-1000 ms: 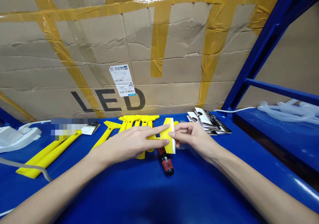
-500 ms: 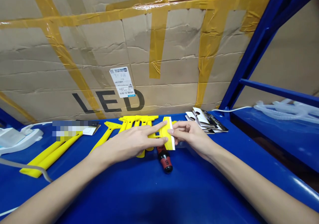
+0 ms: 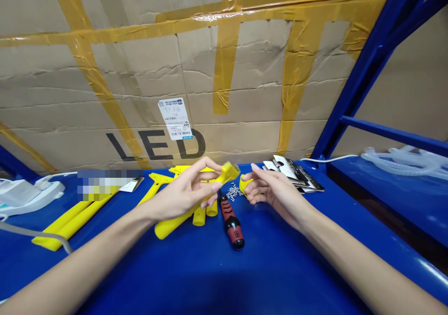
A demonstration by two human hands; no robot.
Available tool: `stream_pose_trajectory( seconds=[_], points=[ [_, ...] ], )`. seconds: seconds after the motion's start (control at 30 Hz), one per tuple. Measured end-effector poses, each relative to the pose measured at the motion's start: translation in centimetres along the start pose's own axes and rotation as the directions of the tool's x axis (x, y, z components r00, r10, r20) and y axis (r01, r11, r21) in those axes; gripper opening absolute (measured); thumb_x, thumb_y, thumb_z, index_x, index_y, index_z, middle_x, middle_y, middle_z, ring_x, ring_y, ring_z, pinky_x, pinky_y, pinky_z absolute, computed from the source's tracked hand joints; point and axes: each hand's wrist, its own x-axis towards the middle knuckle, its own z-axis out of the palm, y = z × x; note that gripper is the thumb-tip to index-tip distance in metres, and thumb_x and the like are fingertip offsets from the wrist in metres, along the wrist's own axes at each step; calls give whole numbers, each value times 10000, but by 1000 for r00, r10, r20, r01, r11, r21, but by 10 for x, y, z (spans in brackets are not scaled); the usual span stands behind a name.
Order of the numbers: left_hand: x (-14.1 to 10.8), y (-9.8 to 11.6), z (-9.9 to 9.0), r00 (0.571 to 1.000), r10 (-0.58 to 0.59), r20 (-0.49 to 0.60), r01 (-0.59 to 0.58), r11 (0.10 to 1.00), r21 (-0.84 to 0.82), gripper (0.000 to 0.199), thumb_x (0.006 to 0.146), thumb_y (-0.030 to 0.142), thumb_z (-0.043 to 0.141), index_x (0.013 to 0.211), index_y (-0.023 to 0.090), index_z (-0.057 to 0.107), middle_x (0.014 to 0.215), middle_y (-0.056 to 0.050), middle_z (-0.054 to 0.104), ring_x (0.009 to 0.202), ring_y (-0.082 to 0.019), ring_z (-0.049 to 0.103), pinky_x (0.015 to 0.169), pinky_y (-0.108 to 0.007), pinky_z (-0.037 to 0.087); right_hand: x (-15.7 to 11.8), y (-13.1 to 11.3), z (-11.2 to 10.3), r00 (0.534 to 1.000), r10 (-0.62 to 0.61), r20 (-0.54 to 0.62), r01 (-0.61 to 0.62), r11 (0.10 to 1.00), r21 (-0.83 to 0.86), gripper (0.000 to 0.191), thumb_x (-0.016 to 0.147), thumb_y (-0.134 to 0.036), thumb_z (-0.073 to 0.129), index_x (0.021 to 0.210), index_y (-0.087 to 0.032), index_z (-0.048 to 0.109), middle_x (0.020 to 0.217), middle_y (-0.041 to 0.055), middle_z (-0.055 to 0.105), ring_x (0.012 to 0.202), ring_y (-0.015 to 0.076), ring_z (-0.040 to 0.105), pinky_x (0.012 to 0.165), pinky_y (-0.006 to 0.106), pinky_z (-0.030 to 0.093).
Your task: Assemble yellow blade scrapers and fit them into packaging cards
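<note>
My left hand is closed on a yellow scraper, its head raised at the fingertips and its handle slanting down to the left. To the right, my right hand has its fingers curled around a small yellow piece, partly hidden by them. Between the hands a pile of small screws lies on the blue surface. Just below them is a red and black screwdriver. Several other yellow scrapers lie behind and beside my left hand.
Two long yellow handles lie at the left, near a white power strip. Black and white cards are stacked at the right. A large taped carton stands behind, beside a blue metal frame.
My hands have moved apart. The scraper in my left hand has tilted so its head shows edge-on, and its handle now shows. The small screws have come into view.
</note>
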Motion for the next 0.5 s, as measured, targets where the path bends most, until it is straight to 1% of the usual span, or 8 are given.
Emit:
stream_pose_trajectory(
  seconds=[0.07, 0.1, 0.13, 0.23, 0.27, 0.33, 0.43, 0.5],
  points=[
    [1, -2, -3, 994, -107, 30, 111, 931, -348, 210, 982, 303, 574, 1111, 242, 421, 638, 69, 532, 493, -70, 477, 510, -188, 405, 2, 2, -3, 995, -97, -39, 88, 979, -182, 385, 863, -532, 678, 828, -150, 708, 674, 48, 691, 566, 152, 651, 571, 287, 530],
    [1, -3, -5, 990, -136, 41, 139, 880, -455, 229, 974, 290, 588, 1105, 241, 406, 612, 77, 509, 461, -54, 428, 489, -177, 368, 2, 4, -4, 985, -170, -32, 151, 935, -320, 339, 890, -480, 651, 804, -156, 698, 677, 47, 686, 580, 158, 646, 576, 294, 518],
    [1, -5, -7, 986, -159, 47, 160, 837, -524, 242, 966, 274, 601, 1099, 238, 402, 602, 75, 506, 451, -45, 406, 483, -170, 348, 3, 7, -6, 969, -247, -2, 218, 855, -471, 289, 913, -417, 624, 792, -163, 694, 691, 48, 689, 601, 166, 643, 587, 304, 506],
    [-5, -12, -11, 976, -211, 59, 200, 753, -627, 245, 961, 226, 609, 1092, 231, 402, 600, 60, 511, 459, -34, 403, 487, -146, 327, 2, 17, -8, 896, -411, 167, 369, 482, -795, 165, 921, -224, 577, 836, -178, 711, 778, 52, 712, 694, 194, 634, 668, 342, 489],
    [-7, -14, -12, 972, -225, 62, 211, 735, -644, 236, 968, 215, 599, 1099, 229, 402, 599, 58, 508, 462, -32, 406, 489, -139, 326, 2, 20, -8, 872, -434, 227, 403, 373, -836, 156, 918, -185, 569, 870, -179, 717, 816, 56, 719, 739, 206, 635, 711, 359, 493],
    [-12, -18, -13, 968, -244, 61, 221, 711, -667, 233, 977, 199, 585, 1117, 224, 400, 610, 56, 514, 462, -28, 402, 484, -131, 324, 2, 25, -7, 829, -454, 326, 462, 228, -857, 160, 919, -147, 564, 928, -173, 721, 880, 71, 722, 841, 231, 633, 818, 400, 497],
    [-15, -21, -15, 967, -249, 51, 217, 704, -677, 247, 977, 185, 579, 1141, 217, 398, 622, 49, 529, 459, -30, 401, 471, -132, 327, 2, 31, -7, 800, -442, 406, 506, 132, -853, 165, 926, -138, 572, 983, -165, 725, 930, 86, 706, 938, 252, 612, 955, 456, 467],
    [-16, -21, -17, 969, -243, 39, 205, 711, -672, 256, 976, 177, 576, 1157, 212, 398, 617, 45, 533, 461, -33, 403, 468, -132, 330, 2, 33, -6, 804, -420, 422, 505, 105, -857, 175, 929, -137, 570, 998, -163, 728, 948, 94, 694, 949, 258, 600, 952, 463, 471]
  ],
)
